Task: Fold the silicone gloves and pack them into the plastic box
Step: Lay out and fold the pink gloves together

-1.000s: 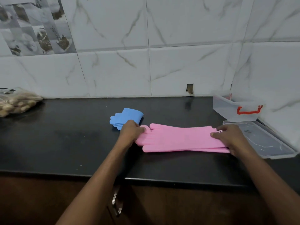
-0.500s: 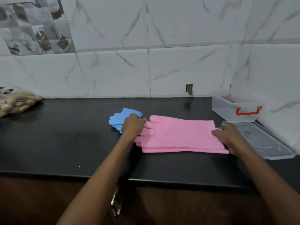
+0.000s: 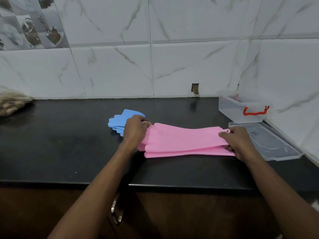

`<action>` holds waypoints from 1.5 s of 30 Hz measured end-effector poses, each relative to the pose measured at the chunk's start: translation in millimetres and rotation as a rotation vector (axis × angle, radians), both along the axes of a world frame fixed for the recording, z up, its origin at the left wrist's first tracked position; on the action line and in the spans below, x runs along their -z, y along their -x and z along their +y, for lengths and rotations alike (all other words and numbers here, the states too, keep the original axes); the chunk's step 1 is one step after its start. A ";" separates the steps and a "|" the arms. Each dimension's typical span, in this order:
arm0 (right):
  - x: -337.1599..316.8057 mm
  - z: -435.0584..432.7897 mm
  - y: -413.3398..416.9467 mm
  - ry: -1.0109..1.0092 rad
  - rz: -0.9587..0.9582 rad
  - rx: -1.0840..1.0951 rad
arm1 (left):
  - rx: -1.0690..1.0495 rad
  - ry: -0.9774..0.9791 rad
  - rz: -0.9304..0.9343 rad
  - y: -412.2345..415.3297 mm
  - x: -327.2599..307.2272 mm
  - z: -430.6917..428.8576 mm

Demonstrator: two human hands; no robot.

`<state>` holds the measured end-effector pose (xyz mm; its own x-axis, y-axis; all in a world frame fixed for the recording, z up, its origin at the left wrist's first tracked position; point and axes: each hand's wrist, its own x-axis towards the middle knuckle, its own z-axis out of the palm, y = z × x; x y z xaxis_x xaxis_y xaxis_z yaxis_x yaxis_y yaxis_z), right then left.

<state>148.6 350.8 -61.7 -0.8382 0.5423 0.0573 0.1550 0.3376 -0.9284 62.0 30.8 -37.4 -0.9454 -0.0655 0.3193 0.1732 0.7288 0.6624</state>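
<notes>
Two pink silicone gloves (image 3: 183, 140) lie stacked lengthwise on the black counter (image 3: 69, 149). My left hand (image 3: 135, 129) grips their finger end and my right hand (image 3: 239, 142) pinches the cuff end, lifting the upper glove slightly off the lower one. Folded blue gloves (image 3: 119, 120) sit just behind my left hand, partly hidden by it. The clear plastic box (image 3: 241, 109) with a red handle stands open at the back right corner. Its clear lid (image 3: 269, 144) lies flat in front of it, beside my right hand.
A bag of brownish items (image 3: 12, 102) rests at the far left of the counter. Marble-tiled walls close the back and right sides. The counter's front edge runs just below my forearms, with a cabinet handle (image 3: 116, 213) beneath.
Both hands have raised the top pink glove a little at its ends. My left hand has shifted slightly back, toward the blue gloves.
</notes>
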 end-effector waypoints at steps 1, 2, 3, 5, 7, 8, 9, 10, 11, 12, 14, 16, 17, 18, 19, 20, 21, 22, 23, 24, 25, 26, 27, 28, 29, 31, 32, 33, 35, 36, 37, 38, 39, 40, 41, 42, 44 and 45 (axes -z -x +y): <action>-0.7 -0.6 -0.8 -0.017 0.006 0.003 | -0.002 0.044 -0.032 -2.0 5.7 1.8; -1.6 -1.7 -1.7 -0.051 0.006 0.015 | -0.005 0.084 -0.065 -3.9 11.6 2.4; -2.9 -3.0 -2.9 -0.093 0.003 0.034 | -0.008 0.098 -0.087 -5.6 16.1 1.4; -4.2 -4.4 -5.1 -0.133 0.004 0.055 | -0.005 0.064 -0.096 -6.7 19.1 -1.9; -3.4 -4.4 -5.7 -0.158 0.011 0.046 | 0.007 0.041 -0.103 -7.6 16.9 -3.0; -3.1 -4.6 -6.0 -0.179 0.016 0.037 | 0.012 0.043 -0.105 -8.8 15.9 -3.0; -2.6 -4.6 -6.3 -0.200 0.022 0.027 | 0.012 0.048 -0.100 -10.1 15.9 -2.8; -2.4 -4.6 -6.5 -0.222 0.026 0.019 | 0.010 0.054 -0.090 -11.1 16.9 -2.6; -1.6 -4.2 -6.6 -0.244 0.023 0.018 | 0.005 0.063 -0.080 -12.0 18.3 -2.6; -1.0 -4.2 -6.6 -0.266 0.015 0.018 | 0.004 0.070 -0.073 -11.9 19.5 -3.0; -0.3 -4.9 -6.7 -0.298 -0.008 0.008 | 0.021 0.073 -0.073 -9.7 21.9 -4.3; -1.3 -6.6 -7.4 -0.303 -0.023 0.003 | 0.056 0.083 -0.089 -6.8 21.0 -5.5; -1.9 -6.3 -7.8 -0.295 -0.021 0.005 | 0.077 0.090 -0.101 -5.3 19.8 -6.6; -2.7 -5.9 -8.4 -0.278 -0.020 0.002 | 0.099 0.095 -0.111 -3.8 19.1 -8.2; -3.2 -5.2 -9.3 -0.252 -0.023 -0.006 | 0.121 0.096 -0.114 -2.4 19.0 -10.0; -4.1 -4.8 -10.4 -0.221 -0.026 -0.019 | 0.140 0.096 -0.112 -1.7 18.8 -11.9; -4.8 -5.1 -11.4 -0.193 -0.025 -0.030 | 0.152 0.098 -0.107 -1.8 18.4 -13.7; -5.7 -6.2 -12.5 -0.184 -0.020 -0.035 | 0.156 0.097 -0.101 -2.2 18.3 -15.1; -6.9 -7.6 -13.9 -0.198 -0.015 -0.027 | 0.154 0.093 -0.090 -2.8 19.0 -15.3; -8.2 -8.3 -15.1 -0.239 -0.010 -0.008 | 0.151 0.086 -0.078 -4.8 17.9 -14.1; -8.5 -10.0 -15.4 -0.306 -0.004 0.020 | 0.129 0.089 -0.059 -9.0 15.8 -14.7; -8.9 -10.5 -16.5 -0.391 0.002 0.055 | 0.082 0.120 -0.014 -14.5 13.1 -14.1; -9.1 -9.7 -18.1 -0.467 0.007 0.085 | 0.016 0.200 0.079 -20.7 9.8 -11.7; -8.1 -9.2 -18.6 -0.515 0.006 0.099 | -0.022 0.310 0.209 -27.9 6.3 -9.5; -6.6 -8.1 -18.7 -0.534 0.000 0.099 | 0.017 0.422 0.330 -35.2 3.4 -6.0; -5.6 -7.1 -18.3 -0.532 -0.030 0.078 | 0.323 0.582 0.378 -50.1 0.8 2.9; -6.6 -7.1 -18.4 -0.524 -0.043 0.068 | 0.496 0.655 0.321 -55.4 3.3 7.5; -7.8 -6.9 -18.9 -0.507 -0.045 0.064 | 0.622 0.742 0.260 -59.0 8.5 11.4; -9.0 -5.8 -22.1 -0.463 -0.018 0.090 | 0.727 0.882 0.204 -57.8 21.1 15.9; -8.5 -6.0 -24.4 -0.459 -0.003 0.115 | 0.742 0.896 0.179 -55.3 24.5 16.0; -6.8 -6.6 -26.8 -0.475 0.002 0.142 | 0.755 0.891 0.149 -52.6 25.2 15.6; -5.1 -8.4 -28.7 -0.514 -0.012 0.158 | 0.772 0.892 0.130 -49.4 24.9 15.3; -3.7 -11.3 -30.5 -0.579 -0.045 0.160 | 0.791 0.909 0.128 -46.3 24.4 14.7; -3.0 -14.7 -32.2 -0.652 -0.085 0.154 | 0.816 0.930 0.130 -44.4 23.8 13.8; -2.7 -17.6 -33.9 -0.705 -0.108 0.150 | 0.847 0.942 0.127 -43.4 24.2 12.1; -2.4 -18.8 -35.7 -0.719 -0.104 0.154 | 0.881 0.940 0.120 -43.4 25.3 10.3; -3.0 -16.6 -41.5 -0.646 -0.065 0.204 | 0.943 0.911 0.109 -44.4 27.5 7.1; -3.0 -14.0 -45.2 -0.586 -0.048 0.237 | 0.963 0.900 0.105 -44.8 28.1 6.2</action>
<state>193.8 336.9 -58.7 -0.7080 0.6038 0.3664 0.3254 0.7393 -0.5896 106.8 37.0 -65.5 -0.4626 0.8861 -0.0287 0.8864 0.4617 -0.0335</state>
